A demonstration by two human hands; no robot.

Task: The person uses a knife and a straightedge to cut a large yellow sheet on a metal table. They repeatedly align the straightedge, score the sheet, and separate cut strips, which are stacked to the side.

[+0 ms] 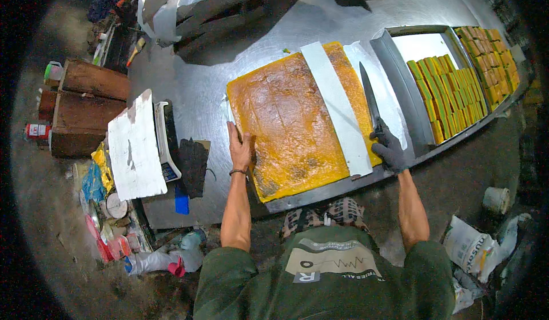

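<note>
A large flat slab of yellow-orange cake with a browned top (280, 114) lies in front of me on the metal table. Across its right part rests a long white strip (334, 106), set front to back. My left hand (241, 147), bare, touches the slab's left edge with its fingers stretched out. In a dark grey glove, my right hand (390, 148) is closed around the handle of a long knife (368, 91). The blade points away from me, along the slab's right edge. White sheet material (394, 114) shows beneath that edge.
Right of the slab, a metal tray (390, 57) holds rows of layered green, yellow and orange cake pieces (449, 97). More pieces (486, 57) fill the section beyond. A scale (166, 140) with a white board (134, 148) stands left. Dark crumpled sheets (229, 17) lie at the back.
</note>
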